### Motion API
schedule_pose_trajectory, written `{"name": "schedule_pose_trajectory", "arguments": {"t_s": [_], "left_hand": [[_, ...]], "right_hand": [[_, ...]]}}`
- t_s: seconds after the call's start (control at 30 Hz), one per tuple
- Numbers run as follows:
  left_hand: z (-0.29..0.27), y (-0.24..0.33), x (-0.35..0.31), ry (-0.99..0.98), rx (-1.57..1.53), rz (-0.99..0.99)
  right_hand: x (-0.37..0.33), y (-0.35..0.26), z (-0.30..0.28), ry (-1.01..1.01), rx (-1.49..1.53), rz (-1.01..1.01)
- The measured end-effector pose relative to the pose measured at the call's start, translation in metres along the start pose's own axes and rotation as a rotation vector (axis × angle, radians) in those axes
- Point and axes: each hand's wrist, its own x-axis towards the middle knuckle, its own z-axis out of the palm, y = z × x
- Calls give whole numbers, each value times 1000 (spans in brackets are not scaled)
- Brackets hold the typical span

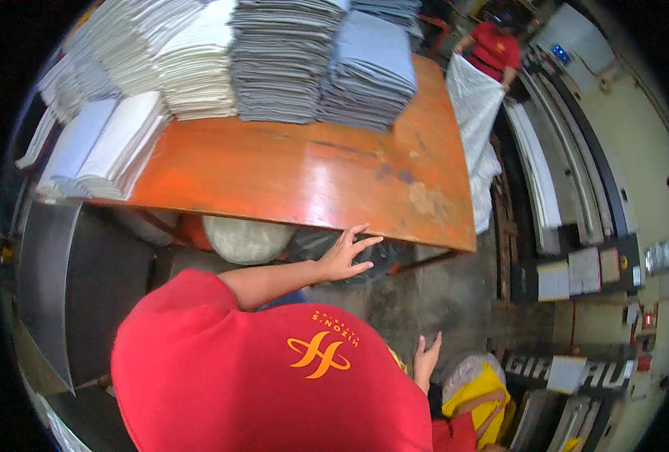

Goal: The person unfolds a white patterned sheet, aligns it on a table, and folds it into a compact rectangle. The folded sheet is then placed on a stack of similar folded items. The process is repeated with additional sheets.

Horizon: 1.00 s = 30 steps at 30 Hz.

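Note:
My left hand (345,255) reaches out by the front edge of the orange-brown wooden table (297,177). Its fingers are spread and nothing is in them; whether the fingertips touch the edge I cannot tell. Lower and to the right, my right hand (426,360) hangs over the floor beside my red shirt, thumb apart from the fingers, holding nothing. Along the table's far side stand tall stacks of folded cloths: a cream stack (195,71), a grey stack (281,64) and a blue-grey stack (370,68). At the left corner lies a smaller white folded pile (123,143).
A co-worker in red (496,49) holds up a large white cloth (473,98) at the far right. Long machines (575,173) line the right wall. Under the table sits a pale wrapped bundle (248,237). Someone's arm rests by a yellow cloth (473,392) at lower right.

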Motion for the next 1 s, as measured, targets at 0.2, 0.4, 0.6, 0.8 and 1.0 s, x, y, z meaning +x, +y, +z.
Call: {"name": "schedule_pose_trajectory", "arguments": {"t_s": [0.2, 0.4, 0.6, 0.8, 1.0], "left_hand": [[92, 71, 42, -185, -3, 206], [175, 93, 102, -211, 20, 261], [263, 83, 212, -57, 49, 120], [339, 68, 336, 20, 145, 11], [403, 69, 393, -132, 87, -57]], "right_hand": [[-60, 126, -34, -104, 38, 430], [-26, 165, -38, -200, 36, 513], [43, 254, -63, -157, 211, 602], [101, 380, -82, -36, 425, 908], [195, 446, -125, 53, 527, 1003]]}}
